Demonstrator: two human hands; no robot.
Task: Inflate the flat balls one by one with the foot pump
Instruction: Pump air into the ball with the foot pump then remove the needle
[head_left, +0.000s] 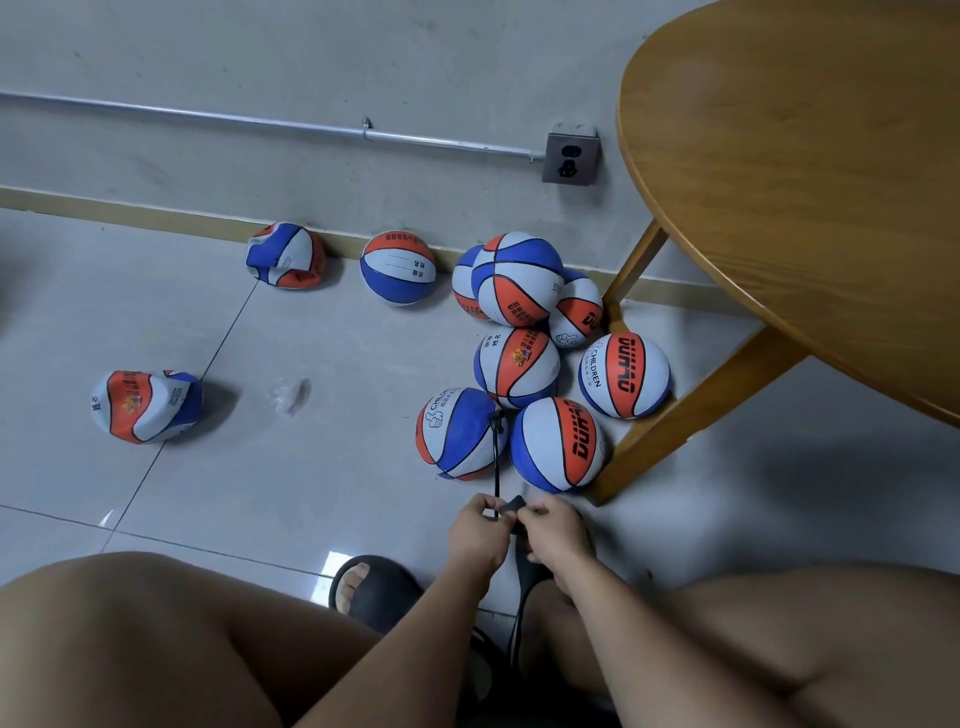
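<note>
Item, table (805, 182): wooden, round-topped, ahead and right of both grips; its nearer leg stands just beside the heap of balls; a ball knocked loose may roll under it.

Item, round balls (519, 278): heap ahead of the grips, touching one another, the wall and the table leg; a sideways tug on the hose would likely scatter them.

Item, ball on the hose (457, 431): just ahead of the left grip, near round already; more pumping risks overfilling.

Item, flat balls: one (148, 405) far left of the left grip, one (285, 254) farther ahead at the wall; both well apart from the pump, so each must be fetched.

Item, foot pump (525, 574): black, just beneath the right grip, mostly hidden between the legs; it may tip if pulled.

Item, hose (497, 457): thin, black, running from the grips to that ball; a pull at an angle could bend the needle or jerk it out of the valve.

Item, left grip (480, 530): clenched, pinching the hose.

Item, right grip (558, 527): pinching the pump's black top end; a slip here frees the hose.
</note>
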